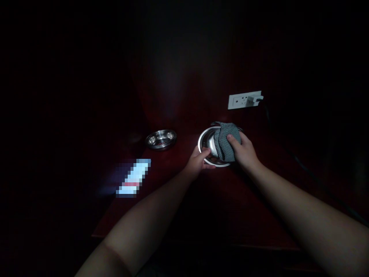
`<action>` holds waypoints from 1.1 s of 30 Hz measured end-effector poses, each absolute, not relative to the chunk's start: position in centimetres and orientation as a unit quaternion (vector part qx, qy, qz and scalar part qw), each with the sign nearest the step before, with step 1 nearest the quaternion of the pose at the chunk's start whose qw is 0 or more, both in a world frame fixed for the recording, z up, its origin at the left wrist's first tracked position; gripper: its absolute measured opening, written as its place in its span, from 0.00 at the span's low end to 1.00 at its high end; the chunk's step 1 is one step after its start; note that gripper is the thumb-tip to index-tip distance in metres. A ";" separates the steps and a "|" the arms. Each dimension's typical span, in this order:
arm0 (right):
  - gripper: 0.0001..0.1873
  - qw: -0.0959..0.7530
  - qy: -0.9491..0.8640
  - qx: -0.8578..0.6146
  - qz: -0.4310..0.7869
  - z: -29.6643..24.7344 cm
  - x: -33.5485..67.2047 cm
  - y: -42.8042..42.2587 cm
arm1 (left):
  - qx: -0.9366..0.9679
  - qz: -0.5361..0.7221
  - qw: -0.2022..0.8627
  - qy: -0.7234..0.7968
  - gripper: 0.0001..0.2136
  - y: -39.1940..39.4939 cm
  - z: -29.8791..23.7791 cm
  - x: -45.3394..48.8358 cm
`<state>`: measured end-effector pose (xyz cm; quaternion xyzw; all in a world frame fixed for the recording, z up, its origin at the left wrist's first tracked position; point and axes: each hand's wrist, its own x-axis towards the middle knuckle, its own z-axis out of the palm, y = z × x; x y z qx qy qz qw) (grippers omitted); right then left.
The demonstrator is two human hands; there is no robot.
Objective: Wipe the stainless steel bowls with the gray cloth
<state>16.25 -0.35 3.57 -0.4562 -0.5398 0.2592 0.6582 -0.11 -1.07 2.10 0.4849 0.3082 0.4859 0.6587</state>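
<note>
A shiny metal bowl [210,139] is tilted toward me above the dark red table. My left hand [198,159] grips its lower left rim, thumb on the inside and fingers beneath. In my right hand [243,150] is a folded grey-green cloth [227,142], pressed against the right side of the bowl and covering part of its inside. The right thumb lies on top of the cloth; the other right fingers are hidden behind it and the bowl.
Left of my hands, more metal bowlware [160,140] stands on the red table [178,215]. A bright, pixelated rectangle [134,177] lies near the table's left edge. Behind, a wall socket [238,101] holds a white plug [255,99] with a dark cable running down the right. Surroundings are very dark.
</note>
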 end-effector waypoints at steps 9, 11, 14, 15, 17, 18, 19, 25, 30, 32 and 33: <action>0.24 0.649 -0.540 -0.455 0.283 3.1 16.5 0.0 | 0.489 0.479 0.655 0.320 0.22 -1.0 2.2 -0.1; 0.25 0.645 -0.540 -0.458 0.288 3.1 16.5 0.0 | 0.487 0.479 0.656 0.321 0.22 -1.0 2.3 -0.1; 0.25 0.642 -0.543 -0.459 0.286 3.1 16.6 -0.1 | 0.479 0.482 0.659 0.322 0.22 -1.0 2.4 0.0; 0.25 0.642 -0.545 -0.459 0.283 3.1 16.6 -0.1 | 0.477 0.482 0.661 0.323 0.22 -1.0 2.4 0.0; 0.26 0.639 -0.546 -0.462 0.283 3.0 16.6 0.0 | 0.477 0.482 0.659 0.325 0.21 -1.0 2.4 0.0; 0.26 0.637 -0.546 -0.464 0.283 3.0 16.6 0.0 | 0.479 0.482 0.657 0.327 0.21 -1.0 2.4 0.0; 0.26 0.636 -0.546 -0.466 0.285 3.0 16.6 0.0 | 0.482 0.482 0.654 0.329 0.21 -1.0 2.4 0.0; 0.26 0.630 -0.542 -0.460 0.312 2.9 16.4 0.0 | 0.495 0.497 0.623 0.344 0.21 -0.8 2.5 -0.3; 0.26 0.621 -0.550 -0.461 0.315 3.1 16.3 -0.2 | 0.515 0.508 0.597 0.347 0.19 -0.4 2.3 -0.4; 0.25 0.619 -0.552 -0.456 0.324 3.2 16.2 -0.3 | 0.517 0.517 0.587 0.347 0.19 -0.2 2.2 -0.4; 0.25 0.617 -0.553 -0.453 0.328 3.3 16.2 -0.4 | 0.518 0.521 0.583 0.347 0.18 -0.1 2.2 -0.3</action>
